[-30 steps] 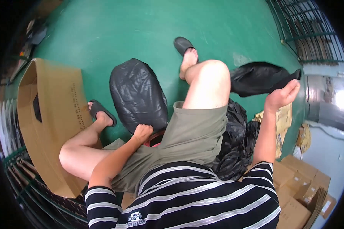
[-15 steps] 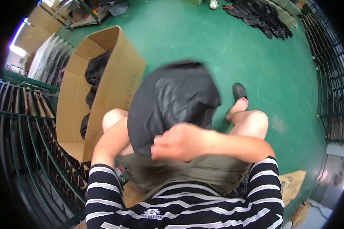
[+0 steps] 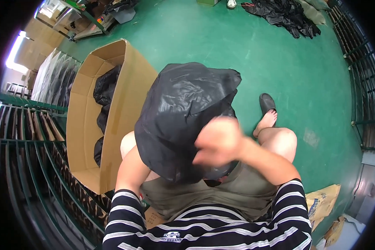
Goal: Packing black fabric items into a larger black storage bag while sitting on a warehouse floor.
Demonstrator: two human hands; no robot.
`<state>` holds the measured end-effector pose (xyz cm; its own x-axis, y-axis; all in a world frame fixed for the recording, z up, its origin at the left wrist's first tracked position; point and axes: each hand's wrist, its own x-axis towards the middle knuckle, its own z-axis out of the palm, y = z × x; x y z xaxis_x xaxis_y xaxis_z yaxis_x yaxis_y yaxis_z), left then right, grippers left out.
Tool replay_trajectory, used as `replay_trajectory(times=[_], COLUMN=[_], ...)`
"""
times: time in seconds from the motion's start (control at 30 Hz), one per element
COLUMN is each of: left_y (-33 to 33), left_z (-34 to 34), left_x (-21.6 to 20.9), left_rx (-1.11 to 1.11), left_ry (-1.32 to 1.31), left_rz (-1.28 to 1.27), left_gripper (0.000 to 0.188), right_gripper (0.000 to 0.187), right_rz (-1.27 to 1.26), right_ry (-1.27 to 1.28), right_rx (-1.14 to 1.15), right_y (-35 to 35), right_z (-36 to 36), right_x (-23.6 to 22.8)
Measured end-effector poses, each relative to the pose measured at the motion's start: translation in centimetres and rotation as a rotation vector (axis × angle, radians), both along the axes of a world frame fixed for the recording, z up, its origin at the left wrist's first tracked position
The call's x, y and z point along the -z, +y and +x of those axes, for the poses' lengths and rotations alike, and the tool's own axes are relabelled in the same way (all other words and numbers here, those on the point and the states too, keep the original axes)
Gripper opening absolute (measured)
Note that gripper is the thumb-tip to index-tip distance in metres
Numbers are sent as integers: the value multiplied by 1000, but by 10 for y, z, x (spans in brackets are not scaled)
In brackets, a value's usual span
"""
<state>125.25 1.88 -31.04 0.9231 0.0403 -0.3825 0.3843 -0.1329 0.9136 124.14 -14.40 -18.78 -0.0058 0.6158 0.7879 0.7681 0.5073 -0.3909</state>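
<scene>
My right hand (image 3: 221, 141) is blurred, its fingers curled in front of the black sheeting (image 3: 179, 104); I can't tell whether they're pinching it or closed on nothing. My left hand is out of sight under that sheeting, only the left forearm (image 3: 132, 168) running in beneath it, so I can't tell what those fingers are doing either. A second ago my right hand had a loose black piece out to my side, clear of the padded bundle; now both arms come together at the black sheeting, which bulges over my olive shorts (image 3: 175, 193) and between my knees. I take that to mean the loose piece has been brought in to the work, though whether the bundle sits underneath I can't see. Just left of it stands the tall carton (image 3: 135, 87), with black bundles (image 3: 107, 85) inside. Farther out are my right slipper (image 3: 267, 102) on the green floor (image 3: 254, 54), the paper sack (image 3: 321, 204) at lower right, and a black heap (image 3: 285, 17) well off.
</scene>
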Motion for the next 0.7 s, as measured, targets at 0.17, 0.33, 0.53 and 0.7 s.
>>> replay_trajectory(times=[0.17, 0.33, 0.53, 0.7], left_y=[13, 36, 30, 35], left_z=[-41, -69, -96, -107], left_x=[-5, -15, -26, -36], left_rx=[12, 66, 69, 70], left_ry=[28, 43, 57, 53], left_rz=[-79, -165, -254, -336], left_gripper=[51, 54, 57, 61], right_gripper=[44, 27, 15, 14], right_rz=[-164, -676, -385, -389], right_ry=[1137, 1891, 1768, 1679], right_rx=[439, -158, -89, -288], right_y=[6, -6, -16, -31], right_z=[100, 116, 129, 149], right_x=[1, 18, -16, 3])
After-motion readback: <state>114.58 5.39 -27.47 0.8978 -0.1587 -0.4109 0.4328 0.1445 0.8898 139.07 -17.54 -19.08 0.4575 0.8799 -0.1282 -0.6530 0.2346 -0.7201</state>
